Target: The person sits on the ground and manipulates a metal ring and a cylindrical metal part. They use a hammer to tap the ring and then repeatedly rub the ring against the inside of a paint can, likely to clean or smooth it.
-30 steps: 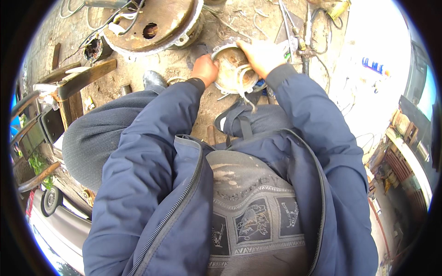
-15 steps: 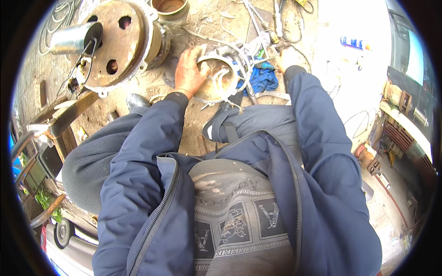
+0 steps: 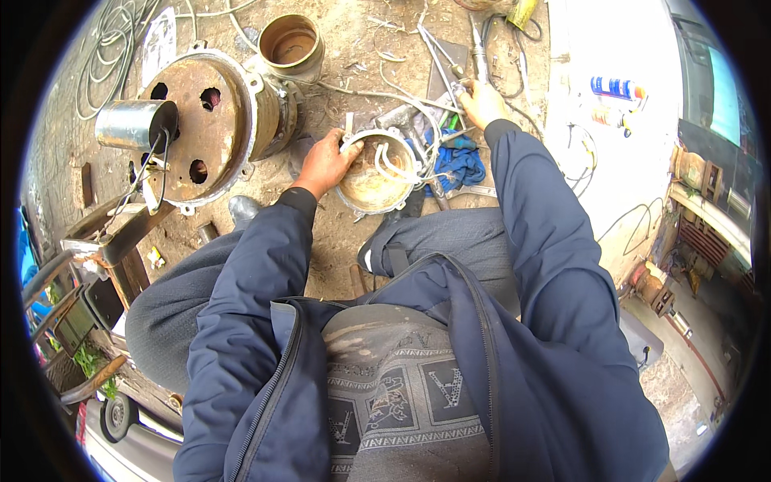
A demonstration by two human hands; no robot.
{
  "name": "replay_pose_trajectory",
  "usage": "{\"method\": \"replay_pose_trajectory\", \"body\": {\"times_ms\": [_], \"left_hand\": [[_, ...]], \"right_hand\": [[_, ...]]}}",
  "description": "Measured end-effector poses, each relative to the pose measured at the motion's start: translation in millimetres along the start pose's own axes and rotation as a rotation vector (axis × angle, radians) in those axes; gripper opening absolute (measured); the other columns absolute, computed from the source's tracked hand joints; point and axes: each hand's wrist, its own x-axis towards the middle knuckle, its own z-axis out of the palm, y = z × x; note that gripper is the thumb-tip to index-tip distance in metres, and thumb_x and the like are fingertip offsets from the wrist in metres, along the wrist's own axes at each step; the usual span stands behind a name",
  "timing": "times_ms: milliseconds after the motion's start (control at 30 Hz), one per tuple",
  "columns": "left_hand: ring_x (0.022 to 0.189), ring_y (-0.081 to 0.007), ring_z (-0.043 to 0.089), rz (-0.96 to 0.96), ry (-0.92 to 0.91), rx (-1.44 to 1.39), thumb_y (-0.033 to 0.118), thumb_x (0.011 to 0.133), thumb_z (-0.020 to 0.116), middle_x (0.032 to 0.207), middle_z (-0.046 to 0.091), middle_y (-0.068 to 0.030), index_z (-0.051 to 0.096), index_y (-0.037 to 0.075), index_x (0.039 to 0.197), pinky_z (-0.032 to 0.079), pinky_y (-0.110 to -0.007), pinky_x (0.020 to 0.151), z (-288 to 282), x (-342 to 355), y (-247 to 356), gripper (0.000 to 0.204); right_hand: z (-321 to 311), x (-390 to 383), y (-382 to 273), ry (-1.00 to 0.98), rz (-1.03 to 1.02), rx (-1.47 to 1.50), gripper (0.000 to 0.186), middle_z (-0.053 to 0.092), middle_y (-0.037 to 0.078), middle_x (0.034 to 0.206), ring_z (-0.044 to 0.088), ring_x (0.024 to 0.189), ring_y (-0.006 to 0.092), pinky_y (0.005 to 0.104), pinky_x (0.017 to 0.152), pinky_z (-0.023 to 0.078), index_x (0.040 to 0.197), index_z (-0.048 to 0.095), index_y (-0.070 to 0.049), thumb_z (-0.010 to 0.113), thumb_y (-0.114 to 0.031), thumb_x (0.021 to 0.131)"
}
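Note:
My left hand [image 3: 325, 165] grips the left rim of a round metal housing [image 3: 373, 193], thumb over the edge and fingers outside it. The housing lies open side up in front of me, with white wires [image 3: 393, 161] looping out of its right side. Further out to the right, my right hand [image 3: 482, 104] reaches among metal tools, fingers bent together at a small metallic piece I cannot make out. Just nearer than that hand is a blue rag [image 3: 459, 161], partly covered by wires.
A large rusty motor body [image 3: 205, 120] with a holed round plate and a metal cylinder [image 3: 132, 124] stands at left. Behind it are a brown metal pot [image 3: 289, 44] and coiled cable [image 3: 108, 60]. A blue-and-white can [image 3: 614, 87] lies on the pale surface at right.
My right hand has moved farther out and a little left among the tools. The left hand keeps its place at the housing, whose opening now shows more fully. The view has shifted.

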Motion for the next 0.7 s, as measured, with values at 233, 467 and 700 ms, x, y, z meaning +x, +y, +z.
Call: {"method": "replay_pose_trajectory", "body": {"times_ms": [233, 467, 700], "left_hand": [[0.108, -0.0469, 0.072, -0.029, 0.097, 0.122, 0.057, 0.094, 0.075, 0.11, 0.076, -0.0298, 0.065, -0.002, 0.129, 0.056, -0.052, 0.091, -20.3, -13.4, 7.6, 0.068], [0.108, -0.0453, 0.073, 0.092, 0.251, -0.071, 0.044, 0.094, 0.08, 0.117, 0.075, -0.0288, 0.069, -0.003, 0.127, 0.056, -0.05, 0.094, -3.7, -13.8, -7.6, 0.058], [0.097, -0.0354, 0.078, 0.08, 0.283, -0.345, 0.03, 0.093, 0.082, 0.103, 0.079, -0.0229, 0.073, -0.003, 0.121, 0.059, -0.043, 0.088, 13.8, 1.0, 5.7, 0.045]], "right_hand": [[25.1, 39.9, 6.2, 0.072, 0.128, -0.297, 0.047, 0.071, 0.028, 0.122, 0.07, 0.114, 0.0451, 0.0539, 0.101, 0.056, 0.132, 0.069, -0.007, 0.069, -0.035, 0.094], [20.2, 45.7, -9.7, 0.099, 0.138, -0.199, 0.055, 0.072, 0.03, 0.123, 0.07, 0.117, 0.0468, 0.0525, 0.102, 0.055, 0.124, 0.068, -0.003, 0.076, -0.044, 0.088], [-69.8, -33.1, -93.4, -0.146, -0.226, 0.474, 0.048, 0.073, 0.004, 0.092, 0.064, 0.068, 0.0082, 0.0255, 0.063, 0.054, 0.139, 0.065, -0.004, 0.07, -0.035, 0.103]]}}
